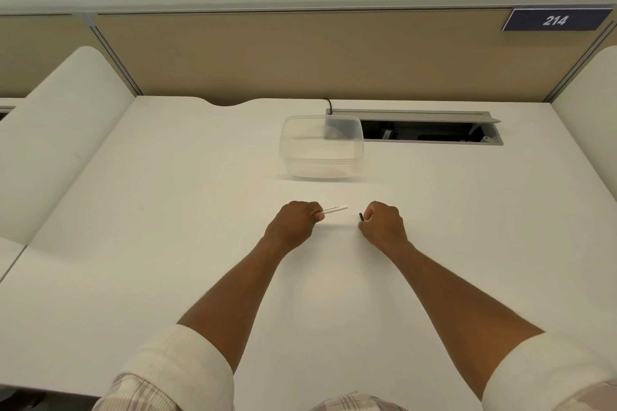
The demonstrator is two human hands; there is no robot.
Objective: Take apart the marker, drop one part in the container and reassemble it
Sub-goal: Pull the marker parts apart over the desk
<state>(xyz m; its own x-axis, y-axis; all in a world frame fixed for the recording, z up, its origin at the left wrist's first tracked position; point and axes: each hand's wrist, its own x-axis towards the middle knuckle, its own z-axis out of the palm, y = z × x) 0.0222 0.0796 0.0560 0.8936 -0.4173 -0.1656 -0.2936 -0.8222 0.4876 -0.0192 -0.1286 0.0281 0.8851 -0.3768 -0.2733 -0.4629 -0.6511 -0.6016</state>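
Marker body (334, 209): white, printed, held in left hand (293, 223)'s closed grip.
Cap (361, 216): dark, mostly hidden, pinched in right hand (384, 222).
Container (322, 147): clear, lidless.

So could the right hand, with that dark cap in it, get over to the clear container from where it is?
Probably yes. The right hand grips the dark cap, and the clear container sits open-topped just beyond it on the table. Nothing lies between them, and the left hand with the marker body is off to the side.

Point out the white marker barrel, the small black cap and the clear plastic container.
white marker barrel (335, 209), head view, printed middle of the barrel
small black cap (361, 216), head view, its exposed end
clear plastic container (320, 162), head view, near wall
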